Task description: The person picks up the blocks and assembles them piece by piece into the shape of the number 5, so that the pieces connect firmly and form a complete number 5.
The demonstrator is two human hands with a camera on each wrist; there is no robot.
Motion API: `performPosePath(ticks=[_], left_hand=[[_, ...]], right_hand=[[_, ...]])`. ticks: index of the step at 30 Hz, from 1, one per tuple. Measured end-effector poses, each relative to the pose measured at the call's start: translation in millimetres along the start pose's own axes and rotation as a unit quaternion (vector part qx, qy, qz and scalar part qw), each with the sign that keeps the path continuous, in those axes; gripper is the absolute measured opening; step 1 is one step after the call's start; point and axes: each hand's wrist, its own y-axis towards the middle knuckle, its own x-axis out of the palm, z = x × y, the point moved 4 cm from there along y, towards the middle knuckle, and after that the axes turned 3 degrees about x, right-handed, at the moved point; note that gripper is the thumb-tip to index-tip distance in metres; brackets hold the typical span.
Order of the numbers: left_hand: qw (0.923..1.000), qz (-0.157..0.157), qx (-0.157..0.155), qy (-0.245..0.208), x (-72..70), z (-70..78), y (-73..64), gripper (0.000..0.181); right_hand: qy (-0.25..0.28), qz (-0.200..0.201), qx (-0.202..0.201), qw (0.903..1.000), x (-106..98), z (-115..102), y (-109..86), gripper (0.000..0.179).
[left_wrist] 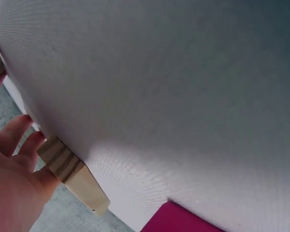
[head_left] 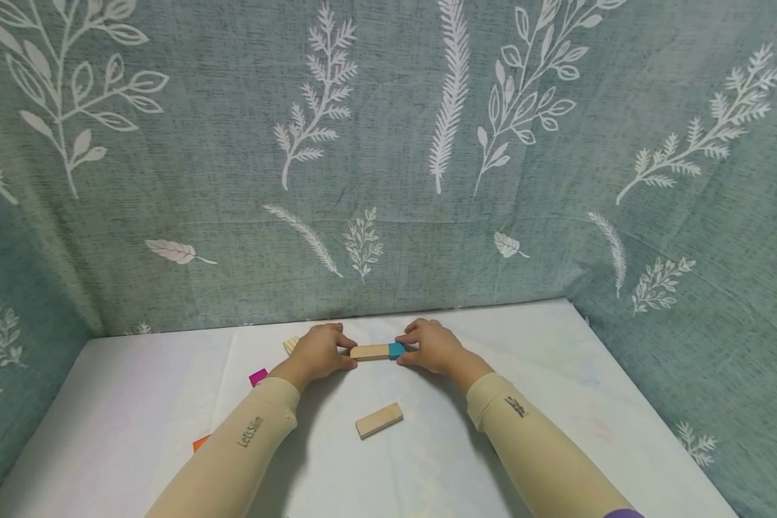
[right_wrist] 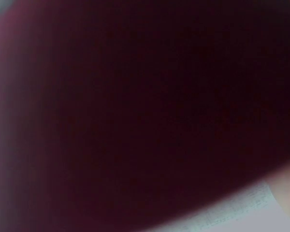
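Note:
In the head view, a long plain wooden block lies end to end with a small blue block on the white table. My left hand pinches the wooden block's left end between thumb and fingers. From the other side, my right hand holds the blue block at its right end, thumb in front and fingers behind. Part of the left hand shows in the left wrist view beside a stripe-grained wooden block. The right wrist view is mostly dark and blurred, so its hand's work is hidden.
Nearer me lies another wooden block. Left of the left hand are a striped wooden block and a magenta block. An orange block is partly covered by the left sleeve. A patterned green curtain borders the table's back.

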Motion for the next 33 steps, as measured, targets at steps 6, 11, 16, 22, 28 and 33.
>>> performPosePath(ticks=[6, 11, 16, 22, 28, 33], left_hand=[[1.0000, 0.006, -0.002, -0.003, 0.1, 0.0, -1.3, 0.037], [1.0000, 0.003, -0.003, 0.008, 0.6, 2.6, -3.5, 0.038], [0.9997, 0.000, -0.006, 0.023, 1.0, 5.7, -4.5, 0.041], [0.9997, 0.002, -0.012, 0.019, 0.5, 5.6, -4.0, 0.042], [0.9998, -0.001, -0.012, 0.016, 0.5, 3.1, -5.9, 0.053], [0.9993, 0.002, 0.017, 0.035, -0.1, 1.3, -8.7, 0.070]], right_hand=[[0.005, 0.001, -0.001, 1.0000, 0.8, 0.4, 0.0, 0.050], [0.005, -0.001, -0.004, 1.0000, 1.7, 1.6, 0.6, 0.050], [0.006, -0.003, -0.005, 1.0000, 1.4, 2.9, 0.5, 0.050], [0.009, -0.002, -0.007, 0.9999, -0.6, 2.0, -0.4, 0.050], [0.009, -0.003, -0.007, 0.9999, -0.5, 1.1, -0.5, 0.052], [0.045, -0.014, 0.005, 0.9989, -2.7, 4.0, -3.9, 0.066]])
